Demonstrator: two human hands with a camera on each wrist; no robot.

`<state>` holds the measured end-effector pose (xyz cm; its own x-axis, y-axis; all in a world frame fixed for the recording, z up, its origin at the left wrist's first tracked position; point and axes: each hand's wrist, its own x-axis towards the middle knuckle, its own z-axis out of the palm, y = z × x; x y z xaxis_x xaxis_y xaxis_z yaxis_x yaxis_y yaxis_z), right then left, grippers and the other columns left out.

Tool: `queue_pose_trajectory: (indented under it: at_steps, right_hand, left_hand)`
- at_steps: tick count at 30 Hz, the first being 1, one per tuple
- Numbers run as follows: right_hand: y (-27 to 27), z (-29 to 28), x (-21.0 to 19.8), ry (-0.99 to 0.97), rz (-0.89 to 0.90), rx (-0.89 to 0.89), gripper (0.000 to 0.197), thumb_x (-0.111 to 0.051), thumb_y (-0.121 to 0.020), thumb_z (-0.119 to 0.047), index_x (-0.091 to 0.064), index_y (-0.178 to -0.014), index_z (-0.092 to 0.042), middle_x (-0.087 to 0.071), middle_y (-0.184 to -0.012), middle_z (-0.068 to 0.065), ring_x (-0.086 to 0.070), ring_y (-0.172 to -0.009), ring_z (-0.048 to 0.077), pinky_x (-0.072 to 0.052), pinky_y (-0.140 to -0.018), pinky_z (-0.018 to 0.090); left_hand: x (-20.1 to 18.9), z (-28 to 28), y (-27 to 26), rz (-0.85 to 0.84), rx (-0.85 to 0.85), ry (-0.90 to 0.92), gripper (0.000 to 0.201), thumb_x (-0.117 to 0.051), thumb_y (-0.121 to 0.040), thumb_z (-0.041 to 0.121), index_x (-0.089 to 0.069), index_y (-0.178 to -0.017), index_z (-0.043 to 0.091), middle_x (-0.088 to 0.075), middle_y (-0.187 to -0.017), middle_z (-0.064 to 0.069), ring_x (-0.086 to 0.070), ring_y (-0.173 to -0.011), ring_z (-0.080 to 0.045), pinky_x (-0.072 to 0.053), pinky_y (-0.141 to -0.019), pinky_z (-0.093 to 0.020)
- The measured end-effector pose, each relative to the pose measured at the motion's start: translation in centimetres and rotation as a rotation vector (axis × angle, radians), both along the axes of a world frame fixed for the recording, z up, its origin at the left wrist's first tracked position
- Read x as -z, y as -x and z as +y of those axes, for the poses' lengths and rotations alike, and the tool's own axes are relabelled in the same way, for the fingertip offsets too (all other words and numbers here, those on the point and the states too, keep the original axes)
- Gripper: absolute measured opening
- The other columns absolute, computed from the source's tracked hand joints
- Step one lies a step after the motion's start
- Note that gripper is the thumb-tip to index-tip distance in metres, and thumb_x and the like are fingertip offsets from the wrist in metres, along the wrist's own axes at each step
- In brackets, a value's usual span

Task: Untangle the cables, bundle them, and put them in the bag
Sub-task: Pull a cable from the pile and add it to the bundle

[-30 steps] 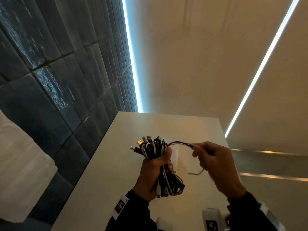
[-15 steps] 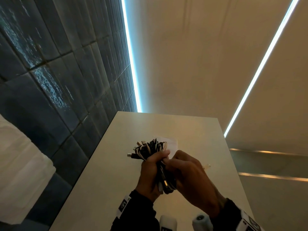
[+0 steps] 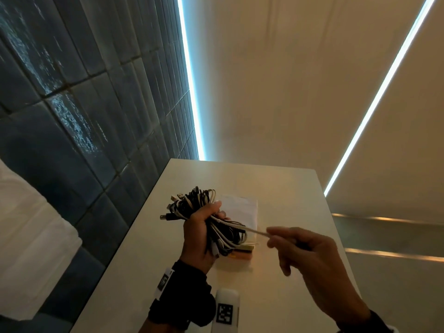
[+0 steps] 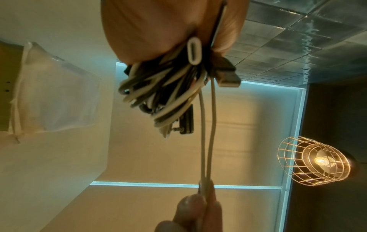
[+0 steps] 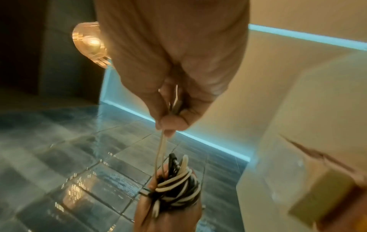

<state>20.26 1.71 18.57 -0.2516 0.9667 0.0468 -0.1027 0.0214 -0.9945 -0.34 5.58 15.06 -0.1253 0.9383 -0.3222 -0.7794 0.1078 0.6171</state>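
My left hand (image 3: 199,233) grips a thick bundle of black and white cables (image 3: 192,205) upright above the white table (image 3: 276,183); the same cable bundle (image 4: 158,91) fills the left wrist view, plugs sticking out. My right hand (image 3: 276,239) pinches a thin pale band (image 3: 255,231) stretched taut from the bundle to the right. In the right wrist view the band (image 5: 160,146) runs as two strands from my fingertips (image 5: 168,124) down to the bundle (image 5: 178,190). A clear plastic bag (image 3: 242,210) lies flat on the table behind the bundle.
A small stack of tan and orange blocks (image 3: 240,253) sits on the table under the bundle. A white tagged device (image 3: 225,311) lies near the front edge. A dark tiled wall (image 3: 84,116) stands to the left. A wire-cage lamp (image 4: 311,161) shows in the left wrist view.
My right hand, close against the bundle half a second ago, has drawn away to the right, pulling the thin band taut. The left hand still holds the bundle in about the same place.
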Motion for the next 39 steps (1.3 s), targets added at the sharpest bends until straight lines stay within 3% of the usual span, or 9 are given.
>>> queue_pose_trajectory:
  at_steps: [3, 6, 13, 17, 21, 26, 31, 36, 39]
  right_hand:
    - [0.1, 0.1, 0.6, 0.107, 0.115, -0.034, 0.059, -0.089, -0.052, -0.049, -0.077, -0.089, -0.005, -0.067, -0.076, 0.024, -0.053, -0.052, 0.022, -0.047, -0.049, 0.029]
    - [-0.3, 1.4, 0.5, 0.137, -0.201, -0.355, 0.010, -0.074, -0.082, -0.012, -0.076, -0.087, -0.004, -0.069, -0.077, 0.020, -0.053, -0.051, 0.022, -0.046, -0.046, 0.031]
    - [-0.9, 6.3, -2.4, -0.050, -0.620, -0.451, 0.012, -0.067, -0.087, -0.002, -0.075, -0.083, -0.010, -0.072, -0.073, 0.013, -0.064, -0.056, 0.024, -0.055, -0.053, 0.032]
    - [-0.1, 7.3, -4.2, -0.032, -0.523, -0.413, 0.004, -0.064, -0.087, 0.003, -0.065, -0.090, 0.003, -0.070, -0.075, 0.023, -0.066, -0.061, 0.034, -0.059, -0.059, 0.044]
    - [0.9, 6.8, -4.1, -0.022, -0.462, -0.393, 0.012, -0.066, -0.086, 0.003, -0.057, -0.094, 0.003, -0.070, -0.076, 0.026, -0.069, -0.065, 0.040, -0.059, -0.059, 0.044]
    - [-0.2, 5.9, -5.1, 0.036, -0.467, -0.454, 0.019, -0.070, -0.081, -0.005, -0.056, -0.091, 0.004, -0.070, -0.077, 0.027, -0.065, -0.061, 0.036, -0.057, -0.058, 0.042]
    - [-2.2, 5.0, -6.9, 0.019, -0.192, -0.402, 0.018, -0.070, -0.074, -0.001, -0.055, -0.081, 0.006, -0.065, -0.076, 0.035, -0.059, -0.051, 0.034, -0.052, -0.047, 0.036]
    - [-0.7, 5.7, -4.3, 0.074, -0.420, -0.473, 0.018, -0.072, -0.080, -0.006, -0.059, -0.090, 0.002, -0.068, -0.080, 0.031, -0.065, -0.058, 0.030, -0.057, -0.053, 0.036]
    - [0.2, 5.8, -3.5, 0.058, -0.432, -0.390, 0.017, -0.071, -0.082, -0.002, -0.059, -0.092, 0.005, -0.070, -0.077, 0.028, -0.066, -0.059, 0.032, -0.058, -0.052, 0.035]
  left_hand:
    - [0.1, 0.3, 0.4, 0.028, -0.002, -0.001, 0.022, -0.071, -0.073, 0.014, -0.050, -0.069, 0.016, -0.048, -0.065, -0.004, -0.051, -0.057, -0.018, -0.049, -0.066, -0.032]
    - [-0.2, 0.1, 0.6, 0.050, 0.111, -0.030, 0.021, -0.072, -0.074, 0.011, -0.052, -0.070, 0.016, -0.049, -0.063, -0.003, -0.052, -0.056, -0.019, -0.049, -0.066, -0.033]
    - [-2.1, -2.4, -1.2, 0.544, 0.378, -0.170, 0.011, -0.075, -0.068, 0.003, -0.066, -0.073, 0.008, -0.058, -0.065, -0.011, -0.060, -0.059, -0.023, -0.052, -0.061, -0.033]
    - [-2.1, -2.8, -1.8, 0.524, 0.385, -0.160, 0.022, -0.079, -0.069, 0.004, -0.069, -0.088, 0.009, -0.061, -0.080, -0.012, -0.063, -0.082, -0.037, -0.053, -0.083, -0.063]
    - [-2.1, -3.2, -1.9, 0.442, 0.396, -0.163, 0.018, -0.073, -0.074, 0.006, -0.066, -0.091, 0.005, -0.065, -0.084, -0.015, -0.067, -0.083, -0.036, -0.055, -0.073, -0.046]
    - [-1.6, -3.6, -2.4, 0.489, 0.185, -0.083, 0.010, -0.072, -0.078, -0.002, -0.066, -0.086, 0.002, -0.064, -0.074, -0.019, -0.066, -0.073, -0.036, -0.056, -0.071, -0.046]
    - [-0.7, -3.5, -2.0, 0.494, 0.062, -0.103, 0.016, -0.073, -0.069, 0.003, -0.059, -0.075, -0.004, -0.056, -0.062, -0.019, -0.059, -0.059, -0.031, -0.054, -0.065, -0.043]
    - [-2.3, -3.9, -3.1, 0.541, 0.207, -0.186, 0.008, -0.071, -0.074, 0.006, -0.066, -0.077, 0.001, -0.061, -0.068, -0.020, -0.063, -0.063, -0.033, -0.055, -0.067, -0.042]
    - [-2.8, -3.9, -3.8, 0.593, 0.194, -0.188, 0.029, -0.075, -0.071, 0.009, -0.067, -0.098, 0.000, -0.066, -0.083, -0.024, -0.067, -0.076, -0.042, -0.057, -0.074, -0.050]
